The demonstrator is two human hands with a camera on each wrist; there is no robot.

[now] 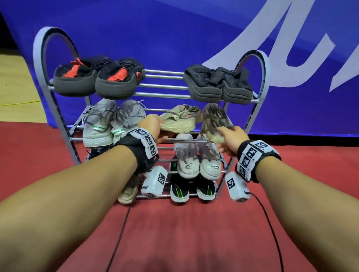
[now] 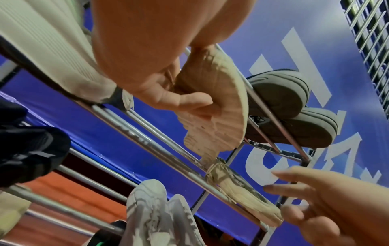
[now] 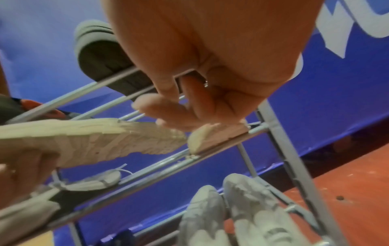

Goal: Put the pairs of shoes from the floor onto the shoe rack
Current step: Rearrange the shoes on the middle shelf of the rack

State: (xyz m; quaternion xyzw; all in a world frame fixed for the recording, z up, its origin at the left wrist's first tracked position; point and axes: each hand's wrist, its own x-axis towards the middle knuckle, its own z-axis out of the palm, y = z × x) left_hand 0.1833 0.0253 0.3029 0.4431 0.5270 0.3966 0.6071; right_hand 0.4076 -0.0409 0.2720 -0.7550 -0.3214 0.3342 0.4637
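Observation:
The grey metal shoe rack (image 1: 162,95) stands on red carpet and has shoes on every tier. My left hand (image 1: 152,123) grips the heel of a beige shoe (image 1: 179,119) and holds it tilted over the right half of the second tier. The left wrist view shows the fingers (image 2: 189,103) curled under its ribbed sole (image 2: 216,103). Its mate (image 1: 214,121) lies at the tier's right end with its sole on the front bar (image 2: 242,193). My right hand (image 1: 231,137) is at this shoe's heel (image 3: 212,134), fingers relaxed and spread (image 2: 305,199).
The top tier holds a black-and-red pair (image 1: 94,78) and a black pair (image 1: 217,85). A grey pair (image 1: 112,121) fills the second tier's left. Lower tiers hold a pale grey pair (image 1: 198,158), a black-green pair (image 1: 192,189) and a beige shoe (image 1: 129,191). A blue banner (image 1: 139,17) hangs behind.

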